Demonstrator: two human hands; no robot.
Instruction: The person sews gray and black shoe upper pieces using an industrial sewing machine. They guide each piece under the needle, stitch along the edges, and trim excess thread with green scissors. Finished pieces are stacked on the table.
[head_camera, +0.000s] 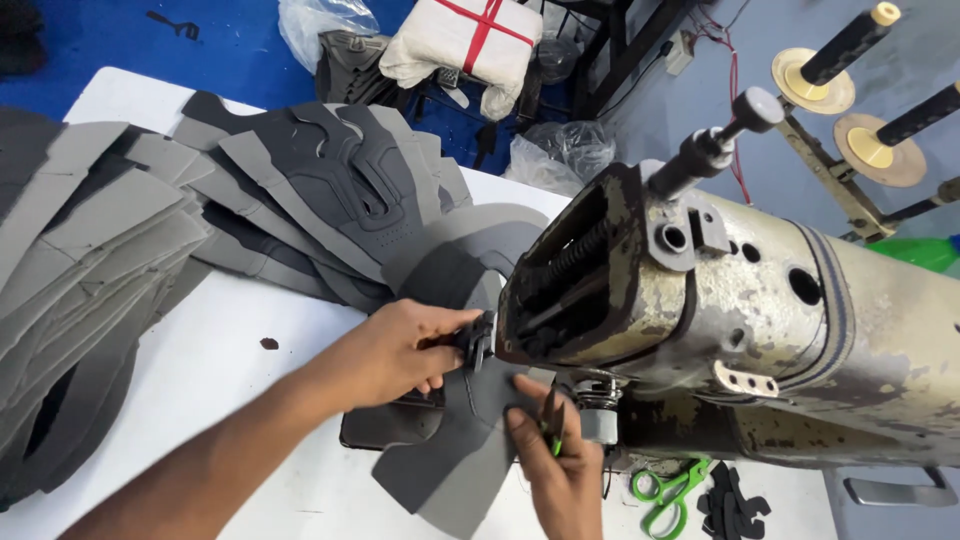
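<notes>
Under the machine head: needle area hidden behind the worn sewing machine (740, 330).
Right hand (555, 465): wrist cut off by the frame edge; fingers pressed flat on the grey cut piece (450, 455), with a small green-handled tool tucked in the fingers.
Left hand (400, 350): fingers pinched together on a small black part at the machine's face.
Cut piece: grey, curved, flat on the white table (230, 370).
Farther back: grey stacks (300, 190), fanned.

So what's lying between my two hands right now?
In the head view, the grey cut piece under the sewing machine spans the gap between left hand and right hand.
</notes>
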